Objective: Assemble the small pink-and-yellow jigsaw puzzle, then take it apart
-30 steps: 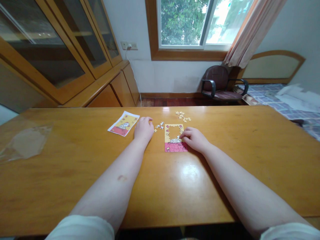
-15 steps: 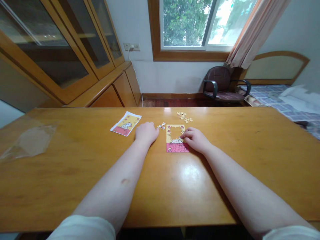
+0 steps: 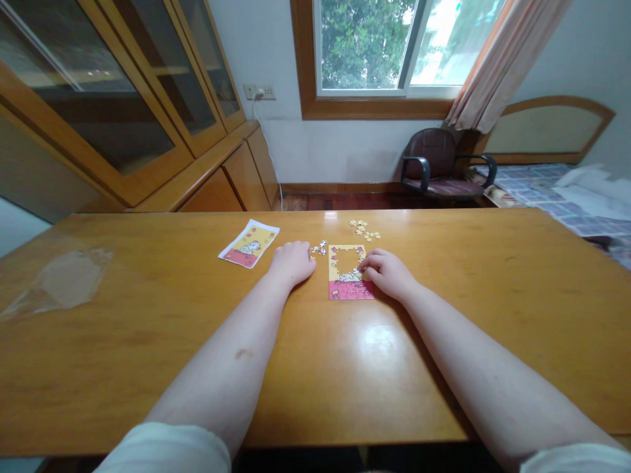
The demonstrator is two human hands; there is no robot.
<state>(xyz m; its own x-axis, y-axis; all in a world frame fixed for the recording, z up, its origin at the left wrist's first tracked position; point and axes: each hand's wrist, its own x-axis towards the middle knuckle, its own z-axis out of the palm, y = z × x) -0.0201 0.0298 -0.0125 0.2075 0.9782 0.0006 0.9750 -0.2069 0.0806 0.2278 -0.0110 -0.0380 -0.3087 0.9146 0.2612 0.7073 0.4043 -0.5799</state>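
Observation:
A partly assembled jigsaw puzzle (image 3: 351, 291), yellow above and pink below with a white animal figure, lies flat on the table. Its upper middle is an open gap. My right hand (image 3: 387, 272) rests over the puzzle's right edge, thumb and fingers pinched on a small whitish puzzle piece (image 3: 357, 270) at the gap's lower right. Left of the puzzle, my left hand (image 3: 293, 263) lies on the table with fingers curled in; what they hold, if anything, is hidden. Loose white puzzle pieces (image 3: 320, 247) lie right beside its fingers.
Several loose yellow pieces (image 3: 362, 228) lie beyond the puzzle. A picture card (image 3: 250, 244) showing the same design is left of my left hand. A clear plastic bag (image 3: 64, 279) lies at the table's far left. Behind the table (image 3: 305, 368) stand a chair (image 3: 434, 157) and a cabinet (image 3: 217, 151).
My right hand has shifted very slightly at the gap's lower right, still pinched. My left hand stays beside the loose pieces with little movement. The view has tilted a touch.

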